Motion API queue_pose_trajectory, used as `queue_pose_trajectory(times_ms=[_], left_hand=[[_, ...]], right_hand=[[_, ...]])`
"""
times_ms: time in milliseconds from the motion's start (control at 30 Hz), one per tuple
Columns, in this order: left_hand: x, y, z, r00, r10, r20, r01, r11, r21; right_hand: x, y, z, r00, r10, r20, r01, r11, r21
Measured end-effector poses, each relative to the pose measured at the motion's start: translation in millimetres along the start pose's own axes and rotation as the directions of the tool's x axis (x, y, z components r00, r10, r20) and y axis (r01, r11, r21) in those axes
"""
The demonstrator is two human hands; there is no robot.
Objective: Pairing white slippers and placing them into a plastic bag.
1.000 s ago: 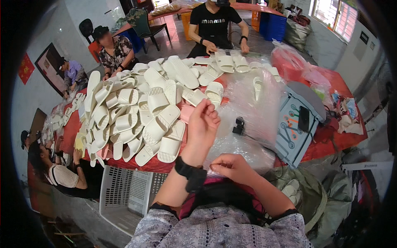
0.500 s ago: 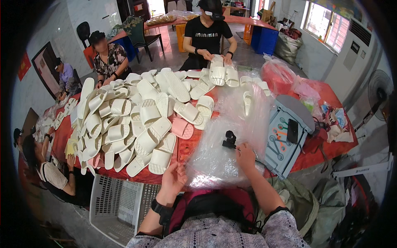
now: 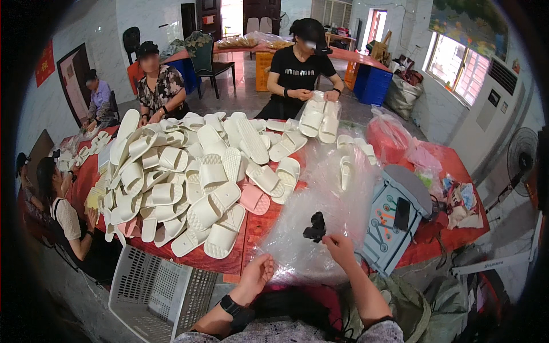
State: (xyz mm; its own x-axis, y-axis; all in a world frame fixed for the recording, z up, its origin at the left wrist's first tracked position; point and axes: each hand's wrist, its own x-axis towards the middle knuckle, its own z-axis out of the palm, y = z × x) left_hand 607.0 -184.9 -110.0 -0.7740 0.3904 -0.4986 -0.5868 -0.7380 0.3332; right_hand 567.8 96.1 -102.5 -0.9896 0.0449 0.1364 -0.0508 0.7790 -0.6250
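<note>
My right hand (image 3: 339,251) pinches the edge of a small black device with a curved clip or strap (image 3: 314,227), held over clear plastic bags (image 3: 297,251). At the near left edge of these bags, my left hand (image 3: 258,275) has its fingers curled in. What it holds, if anything, I cannot make out. Left of the bags lies a large heap of cream slide slippers (image 3: 213,171), with a pink slipper (image 3: 254,198) at its right side. Across the table, a co-worker's hands hold a pair of cream slippers (image 3: 320,117) in clear plastic.
Right of the bags, a grey-blue plastic case (image 3: 394,220) carries a black phone (image 3: 402,213). Beyond stand pink plastic bags (image 3: 389,134) and a cloth pile (image 3: 462,206). A grey crate (image 3: 154,291) sits below the red table's edge (image 3: 229,264). Several co-workers sit at left.
My view has tilted up, so the table sits lower in it. Both hands have come slightly nearer to me, the black device moving along with the right one. The co-worker opposite has tilted the slippers.
</note>
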Motion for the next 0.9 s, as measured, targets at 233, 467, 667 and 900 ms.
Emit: queue_pose_trajectory(times_ms=[233, 467, 667, 900], left_hand=[[-11.9, -4.8, 66.1, 0.884, 0.344, 0.315, -0.460, 0.758, 0.463], [-53.8, -3.7, 133.2, 0.687, 0.411, 0.600, -0.645, 0.726, 0.240], [-67.3, -1.9, 135.6, 0.802, 0.454, 0.387, -0.597, 0.611, 0.520], [-54.1, -12.4, 129.2, 0.609, 0.595, 0.525, -0.735, 0.173, 0.656]], right_hand=[[-46.7, -89.8, -64.7, 0.966, 0.017, 0.257, -0.257, 0.137, 0.957], [-72.7, -138.0, -42.8, 1.000, 0.006, 0.020, -0.020, 0.488, 0.872], [-58.6, -137.1, -32.2, 0.814, -0.427, -0.394, 0.543, 0.801, 0.252], [-61.9, -126.5, -43.9, 0.987, -0.066, -0.144, 0.155, 0.584, 0.797]])
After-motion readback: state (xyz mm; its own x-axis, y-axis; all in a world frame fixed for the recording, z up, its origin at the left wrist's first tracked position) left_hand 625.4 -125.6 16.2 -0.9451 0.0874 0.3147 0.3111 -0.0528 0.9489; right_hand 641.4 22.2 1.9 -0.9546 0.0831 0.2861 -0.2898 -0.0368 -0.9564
